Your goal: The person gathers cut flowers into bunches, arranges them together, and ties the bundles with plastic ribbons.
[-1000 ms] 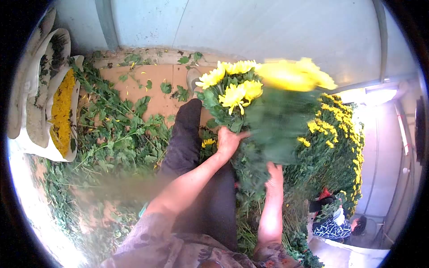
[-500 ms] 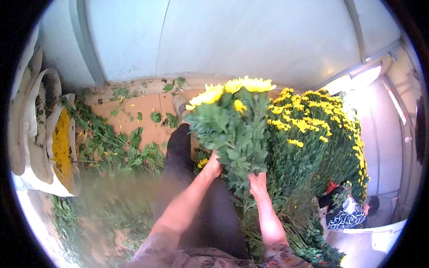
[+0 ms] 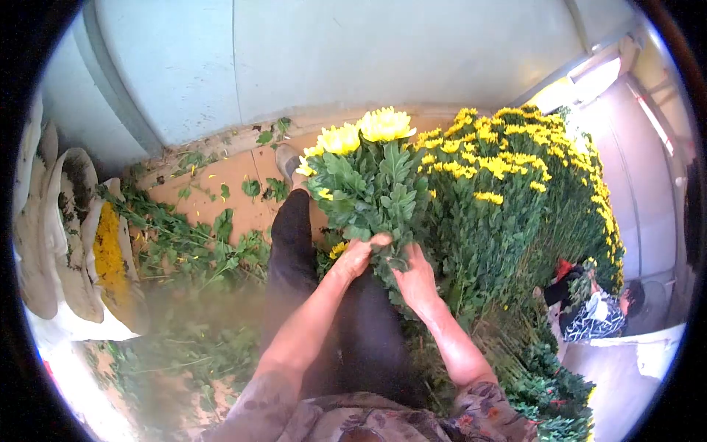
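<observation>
A bunch of yellow chrysanthemums [image 3: 372,173] stands upright in front of me, its large blooms at the top and its green leaves below. My left hand [image 3: 359,255] is closed around the stems on the left side, just under the thick leaves. Close beside it, my right hand [image 3: 414,277] grips the same bunch from the right, fingers partly hidden by foliage. The lower stems are mostly hidden behind my hands and legs.
To the right stands a large mass of yellow chrysanthemums [image 3: 501,169]. Cut leaves [image 3: 199,247] litter the tiled floor at left, near white sacks [image 3: 74,228], one holding yellow petals. Another person [image 3: 593,313] sits at far right. A pale wall [image 3: 353,59] rises ahead.
The bunch has come lower and slightly left, and its blooms have turned. My hands have moved closer together, the right one rising along the stems. The view has shifted a little.
</observation>
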{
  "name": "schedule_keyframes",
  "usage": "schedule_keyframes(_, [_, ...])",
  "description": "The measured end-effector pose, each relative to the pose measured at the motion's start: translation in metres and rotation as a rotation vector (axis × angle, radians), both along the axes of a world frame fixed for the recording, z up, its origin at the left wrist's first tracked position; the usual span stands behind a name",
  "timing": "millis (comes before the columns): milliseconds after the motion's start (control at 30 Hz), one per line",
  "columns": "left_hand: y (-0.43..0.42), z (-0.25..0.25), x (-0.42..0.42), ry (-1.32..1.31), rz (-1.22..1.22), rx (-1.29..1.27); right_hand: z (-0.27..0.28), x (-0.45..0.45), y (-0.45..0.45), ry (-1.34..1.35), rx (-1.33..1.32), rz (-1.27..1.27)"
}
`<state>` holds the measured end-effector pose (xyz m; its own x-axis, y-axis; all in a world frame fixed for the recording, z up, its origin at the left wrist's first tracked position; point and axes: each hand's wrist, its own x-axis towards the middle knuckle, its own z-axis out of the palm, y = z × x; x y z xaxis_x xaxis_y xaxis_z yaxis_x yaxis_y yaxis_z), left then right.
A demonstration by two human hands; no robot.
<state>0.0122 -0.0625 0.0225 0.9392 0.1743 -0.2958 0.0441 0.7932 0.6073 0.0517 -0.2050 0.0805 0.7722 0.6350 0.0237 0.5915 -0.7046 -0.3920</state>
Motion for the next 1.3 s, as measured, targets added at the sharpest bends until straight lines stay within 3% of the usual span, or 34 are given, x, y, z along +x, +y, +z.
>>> schedule_keyframes(67, [0.005, 0.003, 0.003, 0.193, -0.14, 0.038, 0.014, -0.009, 0.012, 0.083, -0.127, 0.002])
schedule_keyframes(133, [0.001, -0.007, 0.003, 0.196, 0.012, -0.077, 0.017, -0.012, 0.015, 0.153, -0.246, 0.071])
schedule_keyframes(167, [0.003, -0.009, 0.002, 0.233, 0.073, -0.061, 0.016, -0.014, 0.02, 0.028, -0.261, 0.135])
schedule_keyframes(200, [0.005, -0.012, 0.001, 0.272, 0.149, -0.04, 0.03, -0.015, 0.029, 0.07, -0.363, 0.158])
schedule_keyframes(267, [0.014, -0.03, -0.002, 0.151, 0.183, -0.179, 0.044, -0.024, 0.025, -0.117, -0.272, 0.261])
schedule_keyframes(333, [0.019, -0.005, -0.008, 0.106, 0.308, -0.169, 0.046, -0.017, 0.009, -0.025, -0.062, 0.312])
schedule_keyframes(367, [0.022, 0.003, -0.008, 0.088, 0.275, -0.247, 0.035, -0.01, -0.001, 0.072, 0.285, 0.257])
schedule_keyframes(467, [0.024, -0.022, -0.009, 0.188, 0.333, -0.253, 0.014, 0.027, -0.035, 0.788, 0.686, -0.265])
schedule_keyframes(533, [0.026, -0.032, -0.013, 0.238, 0.444, -0.085, -0.003, 0.065, -0.065, 0.651, 0.814, -0.524])
schedule_keyframes(600, [0.031, -0.048, -0.022, 0.215, 0.455, -0.05, -0.033, 0.104, -0.106, 0.575, 0.737, -0.692])
schedule_keyframes(700, [0.044, -0.055, -0.028, 0.012, 0.354, -0.146, -0.113, 0.133, -0.156, 0.123, 0.109, -0.464])
schedule_keyframes(733, [0.046, -0.059, -0.03, -0.035, 0.327, -0.19, -0.144, 0.137, -0.162, 0.234, 0.043, -0.445])
schedule_keyframes(833, [0.04, -0.052, -0.033, -0.021, 0.388, -0.108, -0.214, 0.119, -0.151, 0.099, -0.39, -0.3])
schedule_keyframes(967, [0.046, -0.071, -0.038, -0.003, 0.425, -0.105, -0.234, 0.12, -0.144, 0.024, -0.269, -0.25])
schedule_keyframes(1133, [0.046, -0.065, -0.03, -0.055, 0.381, -0.193, -0.189, 0.125, -0.145, -0.049, -0.013, -0.243])
schedule_keyframes(1267, [0.035, -0.045, -0.029, 0.091, 0.413, -0.176, -0.15, 0.113, -0.136, 0.138, 0.29, -0.383])
schedule_keyframes(1300, [0.043, -0.083, -0.042, 0.289, 0.477, 0.02, -0.121, 0.107, -0.123, 0.141, 0.353, -0.38])
